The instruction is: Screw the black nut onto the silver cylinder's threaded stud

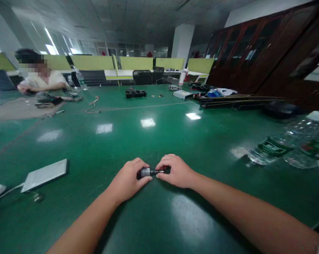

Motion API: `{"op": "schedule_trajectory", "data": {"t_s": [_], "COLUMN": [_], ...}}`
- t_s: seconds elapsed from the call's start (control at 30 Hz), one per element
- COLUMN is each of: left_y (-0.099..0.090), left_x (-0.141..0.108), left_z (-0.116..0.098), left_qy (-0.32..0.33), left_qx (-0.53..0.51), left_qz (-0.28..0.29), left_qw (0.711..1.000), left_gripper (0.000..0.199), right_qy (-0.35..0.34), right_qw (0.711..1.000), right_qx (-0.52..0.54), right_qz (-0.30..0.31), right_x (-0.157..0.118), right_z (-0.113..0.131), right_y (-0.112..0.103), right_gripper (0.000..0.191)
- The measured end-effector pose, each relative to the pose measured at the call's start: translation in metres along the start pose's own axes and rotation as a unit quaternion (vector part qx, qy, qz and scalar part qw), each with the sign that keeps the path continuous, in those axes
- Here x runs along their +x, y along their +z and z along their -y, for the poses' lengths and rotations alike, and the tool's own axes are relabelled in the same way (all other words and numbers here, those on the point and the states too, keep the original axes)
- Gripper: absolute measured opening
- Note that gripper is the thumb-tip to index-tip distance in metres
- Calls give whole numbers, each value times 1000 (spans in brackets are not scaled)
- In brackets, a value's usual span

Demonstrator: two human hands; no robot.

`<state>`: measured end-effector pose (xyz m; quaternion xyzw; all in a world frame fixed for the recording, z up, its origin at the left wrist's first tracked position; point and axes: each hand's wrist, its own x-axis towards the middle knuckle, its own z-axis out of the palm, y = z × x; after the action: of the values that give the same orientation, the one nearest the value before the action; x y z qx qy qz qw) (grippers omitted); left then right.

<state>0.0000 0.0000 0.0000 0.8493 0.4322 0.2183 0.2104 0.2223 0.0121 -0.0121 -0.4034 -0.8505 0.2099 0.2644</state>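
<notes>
A small cylindrical device [145, 172], silver and black with a thin dark shaft to its right, lies across between my hands, low over the green table [127, 141]. My left hand [129, 180] is closed round its thick silver end, thumb in front and fingers behind. The fingers and thumb of my right hand [176, 171] pinch the thin shaft end. Both hands are close together near the middle, fingertips almost meeting. The palms hide the outer ends of the device.
At left lie a white flat box [47, 173] with a cable and a small metal piece [38, 197]. Plastic bottles [272, 148] stand at right. Farther back are a black tray [135, 93], dark strips [228, 101] and a cord [92, 106]. A person [43, 76] sits at far left.
</notes>
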Motion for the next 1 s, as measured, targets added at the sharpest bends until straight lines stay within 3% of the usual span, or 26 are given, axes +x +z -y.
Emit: {"op": "schedule_trajectory", "data": {"t_s": [0.47,0.73,1.0], "left_y": [-5,-6,-5], "left_x": [-4,-3,-3], "left_z": [4,6,8], "left_qy": [10,2,9], "left_qx": [45,46,38], "left_qz": [-18,-24,-30], "left_qw": [999,999,999], "left_gripper": [22,22,22], "right_qy": [17,75,59], "right_qw": [1000,997,998], "right_qx": [-15,-29,-3], "right_qz": [-12,-19,-7], "right_x": [1,-2,0], "right_z": [-2,-16,-8], "right_y": [-5,-18,-13], "right_gripper": [9,7,9]}}
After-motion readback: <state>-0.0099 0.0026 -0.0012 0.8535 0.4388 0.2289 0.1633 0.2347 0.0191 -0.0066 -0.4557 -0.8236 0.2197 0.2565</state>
